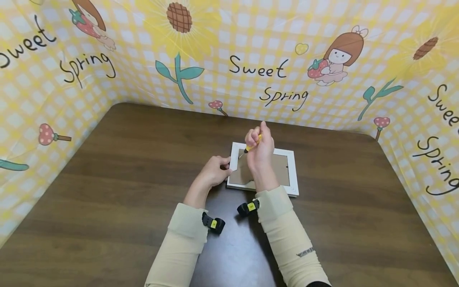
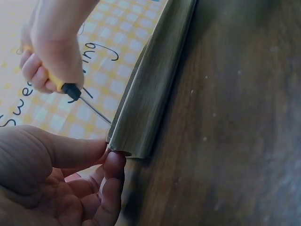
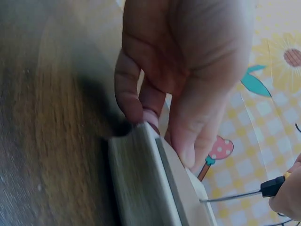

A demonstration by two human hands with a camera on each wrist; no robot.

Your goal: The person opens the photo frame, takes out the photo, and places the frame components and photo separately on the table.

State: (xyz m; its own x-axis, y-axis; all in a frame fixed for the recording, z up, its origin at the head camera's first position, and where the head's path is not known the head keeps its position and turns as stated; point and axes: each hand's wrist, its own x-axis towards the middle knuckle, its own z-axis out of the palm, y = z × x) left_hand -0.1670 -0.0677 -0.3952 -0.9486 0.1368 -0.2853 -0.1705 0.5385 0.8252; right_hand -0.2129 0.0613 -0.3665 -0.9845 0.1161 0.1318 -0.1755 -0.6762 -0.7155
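A white picture frame (image 1: 292, 171) lies back side up on the table, its brown backing board (image 1: 279, 165) showing. My left hand (image 1: 215, 171) pinches the frame's left edge between thumb and fingers; the left wrist view shows this grip at the frame's corner. My right hand (image 1: 261, 149) is curled round the yellow handle of a screwdriver (image 2: 96, 110) with a black collar and thin metal shaft. In the head view the shaft slants down to the backing's upper left, and in the right wrist view its tip is right at the backing's edge. My right forearm hides part of the board.
The dark brown wooden table (image 1: 143, 159) stretches out on all sides of the frame. Behind it and along both sides hangs a yellow checked cloth (image 1: 215, 79) with flowers and lettering. Each wrist carries a small black camera (image 1: 215, 225) on a strap.
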